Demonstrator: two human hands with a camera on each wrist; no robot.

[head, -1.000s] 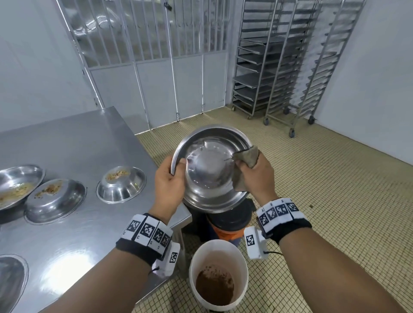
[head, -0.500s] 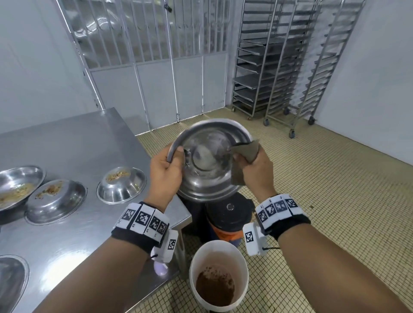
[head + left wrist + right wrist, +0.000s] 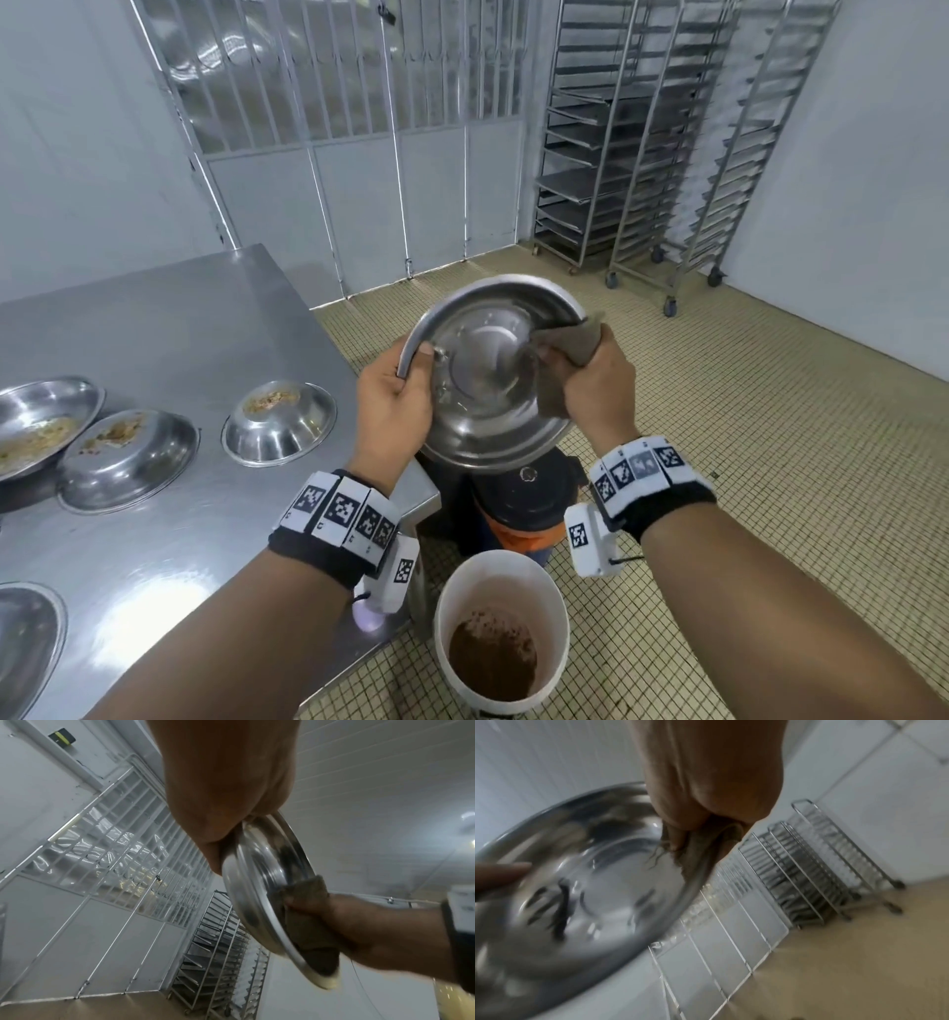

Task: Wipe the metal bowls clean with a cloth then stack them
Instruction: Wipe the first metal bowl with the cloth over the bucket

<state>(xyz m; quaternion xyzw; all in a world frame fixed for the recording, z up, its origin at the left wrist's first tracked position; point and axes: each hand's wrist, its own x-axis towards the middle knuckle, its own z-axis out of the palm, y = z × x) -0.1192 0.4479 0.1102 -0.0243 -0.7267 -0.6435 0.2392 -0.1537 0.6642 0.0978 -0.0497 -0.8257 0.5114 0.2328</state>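
Note:
A shiny metal bowl (image 3: 488,375) is held up in front of me, tilted with its inside toward me, above the floor past the table's corner. My left hand (image 3: 395,406) grips its left rim, thumb inside. My right hand (image 3: 590,380) pinches a brown cloth (image 3: 570,344) over the bowl's right rim. The left wrist view shows the bowl (image 3: 259,882) edge-on with the cloth (image 3: 308,914) wrapped round its rim. In the right wrist view the cloth (image 3: 698,854) lies against the blurred bowl (image 3: 577,892). Three dirty bowls (image 3: 280,424) (image 3: 128,455) (image 3: 36,426) sit on the steel table (image 3: 154,329).
Another bowl (image 3: 25,642) lies at the table's near left edge. A white bucket (image 3: 500,637) with brown waste stands on the tiled floor below the hands, a black and orange container (image 3: 524,503) behind it. Wheeled tray racks (image 3: 642,144) line the far wall.
Both hands have lifted the bowl slightly up and away, and it has turned between them. The right hand with the cloth moved from inside the bowl up onto the right rim.

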